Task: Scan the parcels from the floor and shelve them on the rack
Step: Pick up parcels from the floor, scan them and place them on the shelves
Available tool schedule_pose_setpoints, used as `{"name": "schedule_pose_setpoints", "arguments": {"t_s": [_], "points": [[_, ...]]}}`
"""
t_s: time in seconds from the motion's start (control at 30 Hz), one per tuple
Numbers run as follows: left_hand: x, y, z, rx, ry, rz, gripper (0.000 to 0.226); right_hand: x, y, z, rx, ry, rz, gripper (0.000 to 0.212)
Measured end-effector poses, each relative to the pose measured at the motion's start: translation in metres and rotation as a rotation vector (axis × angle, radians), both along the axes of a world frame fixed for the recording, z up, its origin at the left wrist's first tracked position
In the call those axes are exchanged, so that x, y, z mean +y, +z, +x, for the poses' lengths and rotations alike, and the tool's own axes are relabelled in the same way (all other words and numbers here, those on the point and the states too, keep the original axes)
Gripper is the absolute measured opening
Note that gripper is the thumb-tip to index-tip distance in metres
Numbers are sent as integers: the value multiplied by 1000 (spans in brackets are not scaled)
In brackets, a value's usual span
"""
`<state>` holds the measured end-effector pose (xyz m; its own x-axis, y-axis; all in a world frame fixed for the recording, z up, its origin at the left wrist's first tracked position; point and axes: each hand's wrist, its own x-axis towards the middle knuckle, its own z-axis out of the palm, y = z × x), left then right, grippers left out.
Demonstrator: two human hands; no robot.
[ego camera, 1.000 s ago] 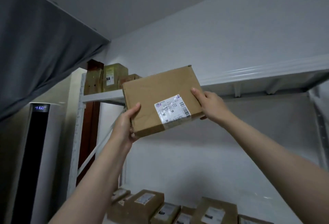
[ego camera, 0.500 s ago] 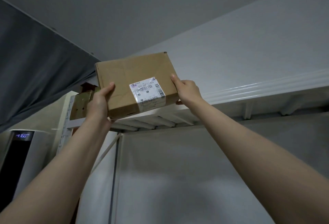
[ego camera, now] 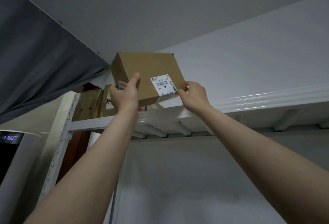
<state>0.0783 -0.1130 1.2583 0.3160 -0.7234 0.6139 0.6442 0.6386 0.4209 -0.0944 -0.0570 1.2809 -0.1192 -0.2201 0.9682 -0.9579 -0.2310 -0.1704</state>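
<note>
By the left grip point(ego camera: 124, 94), fingers curled, the parcel point(ego camera: 151, 70) is clasped at its left end; by the right grip point(ego camera: 194, 95) its right corner is pinched. It is held tilted over the rack's top shelf point(ego camera: 249, 102), right of shelved boxes point(ego camera: 89, 106).

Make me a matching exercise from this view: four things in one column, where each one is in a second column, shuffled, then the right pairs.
Things
1. cardboard parcel
2. white shipping label
3. shiny gold-brown boxes
4. lit display

Places
A. on the white appliance at lower left
B. standing on the top shelf, at its left end
C. gripped by the left hand and the right hand, at the shelf's front edge
D. stuck on the parcel's face, near the right hand

Pairs: 1-C, 2-D, 3-B, 4-A
</note>
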Motion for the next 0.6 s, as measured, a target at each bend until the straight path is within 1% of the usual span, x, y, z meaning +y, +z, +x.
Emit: {"name": "schedule_pose_setpoints", "arguments": {"t_s": [0.07, 0.13, 0.23, 0.4, 0.53, 0.6], "points": [[-23, 4, 3, -33, 86, -18, 95, -17, 0, 10, 17, -26, -8, 29], [-43, 6, 3, -69, 172, -29, 95, -33, -2, 18, 17, -51, -6, 36], [-69, 8, -1, -120, 235, -49, 96, -56, -7, 24, 21, -103, 30, 46], [-100, 22, -12, -220, 329, -77, 97, -84, -5, 26, 22, -168, 29, 45], [-111, 31, -29, -285, 376, -141, 95, -98, -1, 24, 75, -207, 16, 40], [-115, 36, -39, -316, 398, -189, 95, -101, 0, 22, 83, -224, 13, 42]]}}
